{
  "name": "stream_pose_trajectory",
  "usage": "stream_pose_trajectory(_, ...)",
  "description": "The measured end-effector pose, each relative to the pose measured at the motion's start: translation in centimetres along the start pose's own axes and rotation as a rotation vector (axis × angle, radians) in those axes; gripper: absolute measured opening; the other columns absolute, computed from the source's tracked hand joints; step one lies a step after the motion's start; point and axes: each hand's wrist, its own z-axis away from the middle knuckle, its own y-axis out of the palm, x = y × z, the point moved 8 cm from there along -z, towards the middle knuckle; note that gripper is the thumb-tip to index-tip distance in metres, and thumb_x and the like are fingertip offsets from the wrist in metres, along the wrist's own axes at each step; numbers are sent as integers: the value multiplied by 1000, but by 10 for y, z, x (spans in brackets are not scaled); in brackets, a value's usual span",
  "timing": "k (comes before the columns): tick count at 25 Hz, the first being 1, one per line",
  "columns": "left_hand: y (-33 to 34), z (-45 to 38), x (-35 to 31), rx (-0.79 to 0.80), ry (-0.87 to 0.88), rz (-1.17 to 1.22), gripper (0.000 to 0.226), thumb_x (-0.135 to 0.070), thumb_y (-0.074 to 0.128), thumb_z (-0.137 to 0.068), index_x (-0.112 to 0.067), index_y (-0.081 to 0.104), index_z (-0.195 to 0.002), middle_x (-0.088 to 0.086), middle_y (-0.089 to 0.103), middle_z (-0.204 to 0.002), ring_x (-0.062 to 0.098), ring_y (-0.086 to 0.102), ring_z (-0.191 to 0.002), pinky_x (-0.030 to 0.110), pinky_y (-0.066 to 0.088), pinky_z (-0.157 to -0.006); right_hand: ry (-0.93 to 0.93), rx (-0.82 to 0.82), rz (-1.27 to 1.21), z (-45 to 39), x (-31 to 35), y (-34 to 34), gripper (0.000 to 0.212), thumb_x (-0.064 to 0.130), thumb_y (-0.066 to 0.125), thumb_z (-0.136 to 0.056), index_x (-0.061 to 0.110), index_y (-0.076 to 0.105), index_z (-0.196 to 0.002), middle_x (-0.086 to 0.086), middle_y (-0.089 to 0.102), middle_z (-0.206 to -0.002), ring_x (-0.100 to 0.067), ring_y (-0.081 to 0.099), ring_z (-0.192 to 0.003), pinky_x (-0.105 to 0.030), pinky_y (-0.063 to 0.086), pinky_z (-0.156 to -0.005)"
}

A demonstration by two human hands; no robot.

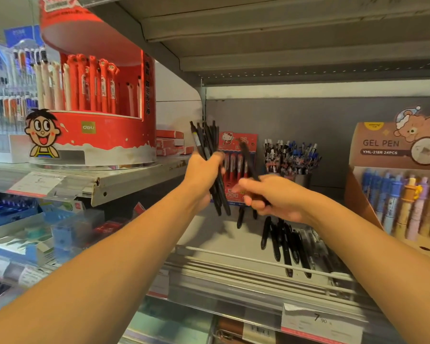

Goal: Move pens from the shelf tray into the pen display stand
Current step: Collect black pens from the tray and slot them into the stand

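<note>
The left hand [204, 175] grips a bundle of black pens [209, 155], the right hand [271, 194] pinches one blurred pen [247, 157]; light, stiff and slick, they seem best held mid-barrel.

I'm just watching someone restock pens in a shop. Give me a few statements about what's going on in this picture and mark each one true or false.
1. The left hand holds a bundle of black pens. True.
2. The right hand is empty and flat on the shelf. False: it pinches a single black pen, raised above the shelf.
3. Loose black pens still lie on the shelf below the right hand. True.
4. The round red display stand holds only blue pens. False: its pens are red and cream.
5. The brown GEL PEN box stands at the right of the shelf. True.
</note>
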Motion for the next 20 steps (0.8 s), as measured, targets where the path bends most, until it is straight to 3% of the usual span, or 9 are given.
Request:
stream_pose_trajectory(2,-4,-8,-4,-100,-4,88,17,-17,60,-98,-9,56,-113,3,59,-69,17,58,-61,29,49,-54,55,156,122,3,-7,15,36,36,64,-98,2,67,-108,1,53,-65,-9,31,-50,-20,27,-45)
stream_pose_trajectory(4,-4,-10,-4,-153,-7,176,21,-16,61,-98,-9,54,-116,1,60,-71,14,59,-62,29,48,-54,54,207,215,4,-5,21,30,36,73,-92,7,63,-90,1,57,-64,-8,28,-48,-20,23,-44)
stream_pose_trajectory(7,0,-7,7,-139,-65,343,21,-10,62,-96,-7,52,-114,-1,59,-63,7,60,-47,23,47,-43,30,211,295,4,-6,23,26,28,75,-91,4,64,-93,-2,69,-69,-8,28,-44,-20,22,-43)
stream_pose_trajectory(11,11,2,30,-100,-183,284,31,-13,63,-96,-3,58,-124,7,66,-79,10,67,-49,22,49,-40,0,148,243,2,-8,18,21,22,74,-91,1,71,-86,-20,75,-95,-12,27,-47,-26,20,-47)
stream_pose_trajectory(14,15,4,33,-112,-181,244,28,-14,61,-98,0,58,-122,8,64,-82,19,64,-64,27,50,-44,6,171,221,1,-8,18,23,20,74,-91,0,66,-86,-17,77,-96,-12,25,-48,-25,20,-46)
stream_pose_trajectory(18,13,3,34,-122,-182,271,10,-15,63,-95,-8,57,-100,5,56,-72,18,56,-62,30,47,-54,36,232,314,4,-11,20,41,19,74,-92,-17,60,-104,-2,77,-77,-10,26,-45,-20,23,-42)
stream_pose_trajectory(20,17,6,38,-67,-225,249,10,-16,63,-96,-8,58,-101,5,57,-72,18,57,-60,29,49,-50,-6,193,297,2,-8,18,35,18,72,-93,-15,63,-102,-4,77,-76,-11,26,-45,-21,22,-42)
